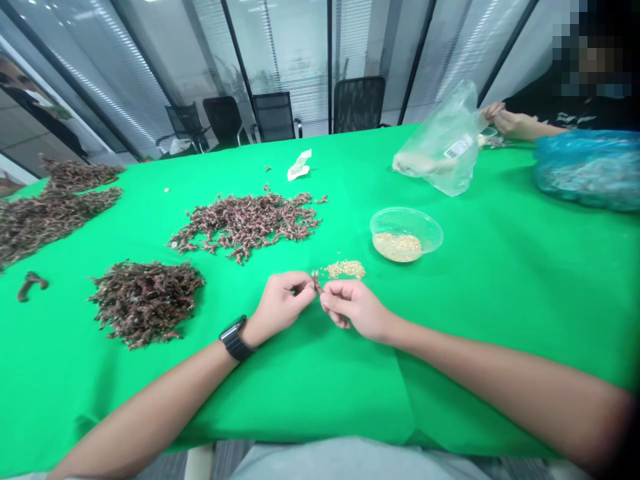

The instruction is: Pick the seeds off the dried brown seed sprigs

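My left hand (287,300), with a black watch on its wrist, and my right hand (355,307) meet over the green cloth. Both pinch one small dried brown piece (317,285) between thumb and fingers; its exact kind is too small to make out. Just beyond my fingertips lies a little heap of pale golden grains (346,269). A clear plastic bowl (427,240) with more such grains in its bottom stands behind it to the right. Left of my hands are a dense pile of dark dried pieces (147,303) and a looser reddish-brown spread (250,220).
Larger brown heaps (45,213) lie at the far left, near a curved brown piece (33,285). A crumpled white paper (300,165) is at the back. On the right are a clear plastic bag (445,147), a blue bag (590,170) and another person's hands (507,120).
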Demonstrator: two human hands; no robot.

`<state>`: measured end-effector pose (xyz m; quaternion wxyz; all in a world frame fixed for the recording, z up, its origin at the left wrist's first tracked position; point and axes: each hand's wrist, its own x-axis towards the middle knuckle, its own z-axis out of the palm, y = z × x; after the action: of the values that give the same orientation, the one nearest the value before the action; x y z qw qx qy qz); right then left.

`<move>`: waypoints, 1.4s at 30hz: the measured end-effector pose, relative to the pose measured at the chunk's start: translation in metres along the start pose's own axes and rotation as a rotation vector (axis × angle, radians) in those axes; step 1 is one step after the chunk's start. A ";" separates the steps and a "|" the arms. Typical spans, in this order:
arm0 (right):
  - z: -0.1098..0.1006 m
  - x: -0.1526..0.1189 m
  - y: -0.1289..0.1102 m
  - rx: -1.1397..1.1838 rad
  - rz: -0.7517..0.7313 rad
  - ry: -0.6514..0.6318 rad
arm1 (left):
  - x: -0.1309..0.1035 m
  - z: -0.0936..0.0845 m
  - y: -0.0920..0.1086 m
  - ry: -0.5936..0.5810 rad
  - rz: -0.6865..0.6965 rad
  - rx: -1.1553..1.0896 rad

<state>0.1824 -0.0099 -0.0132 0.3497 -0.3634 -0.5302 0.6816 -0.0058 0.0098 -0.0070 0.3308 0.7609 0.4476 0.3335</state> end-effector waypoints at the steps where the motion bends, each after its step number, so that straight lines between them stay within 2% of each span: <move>1: 0.000 0.000 0.001 -0.014 -0.015 0.004 | 0.000 0.000 -0.001 -0.010 -0.019 -0.035; 6: 0.000 0.000 0.001 -0.036 -0.034 0.011 | 0.003 0.001 -0.004 -0.060 -0.108 -0.268; 9: 0.000 0.001 0.002 -0.045 -0.026 0.028 | 0.006 0.001 -0.003 -0.037 -0.154 -0.416; 14: 0.000 0.005 0.007 -0.074 0.001 0.048 | 0.009 0.001 -0.002 0.040 -0.118 -0.424; 19: -0.003 0.011 0.012 0.066 0.060 -0.011 | 0.010 0.002 -0.001 0.071 -0.164 -0.552; 24: -0.004 0.012 0.010 0.080 0.033 -0.041 | 0.009 0.003 -0.002 -0.006 -0.293 -0.880; 27: -0.003 0.013 0.011 0.088 0.023 -0.012 | 0.008 0.003 -0.002 -0.052 -0.333 -0.990; 30: -0.002 0.015 0.014 0.099 0.011 0.049 | 0.008 0.003 -0.001 -0.077 -0.316 -1.037; 34: -0.002 0.015 0.015 0.124 -0.018 0.113 | 0.009 0.000 0.000 -0.050 -0.287 -1.033; 42: -0.009 0.018 0.010 0.105 -0.035 0.103 | 0.008 -0.001 -0.005 -0.089 -0.298 -0.993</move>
<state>0.1805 0.0080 -0.0266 0.4071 -0.3699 -0.4812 0.6826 -0.0058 0.0188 -0.0085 0.7147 0.4537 0.3242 0.4222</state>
